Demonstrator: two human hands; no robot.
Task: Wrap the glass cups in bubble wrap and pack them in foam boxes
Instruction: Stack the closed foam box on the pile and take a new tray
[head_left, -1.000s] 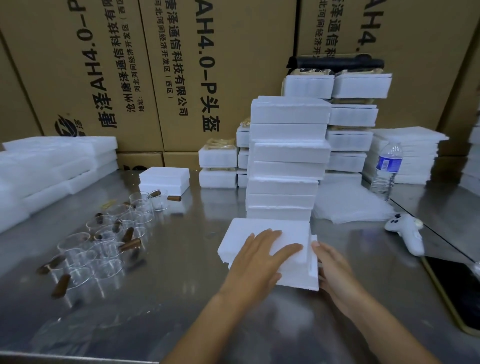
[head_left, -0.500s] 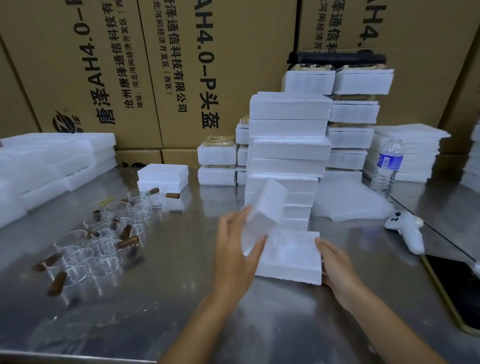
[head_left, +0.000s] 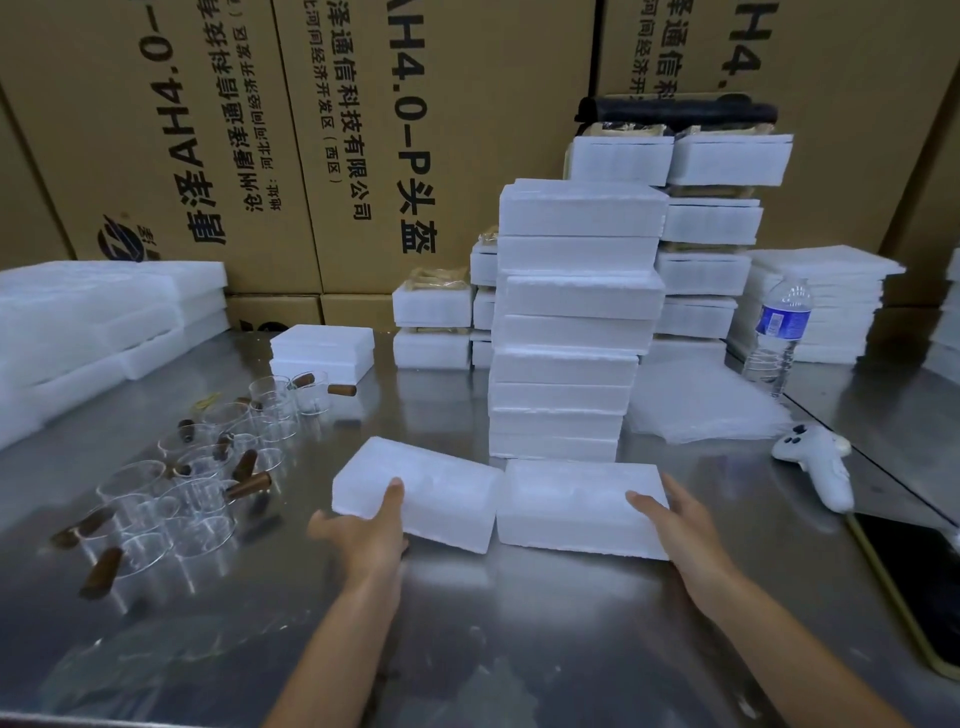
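Presently the steel table (head_left: 519, 623) is carrying the tall foam stack (head_left: 571, 322). Bubble wrap (head_left: 696, 410) is lying right of it; glass cups (head_left: 197, 488) are clustering well left. Directly in front, the left hand (head_left: 363, 535) is gripping the tilted left foam half (head_left: 436, 483), thumb on top; the right hand (head_left: 685, 525) is resting straight fingers against the right foam half (head_left: 571, 504), thumb over it

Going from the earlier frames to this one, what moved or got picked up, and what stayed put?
The left hand lifted the white foam lid off the white foam box base, swung it leftward and now grips it, lowered beside the base on the steel table. The right hand stayed at the base's right edge. The clear glass cups and the tall stack of foam boxes did not move.
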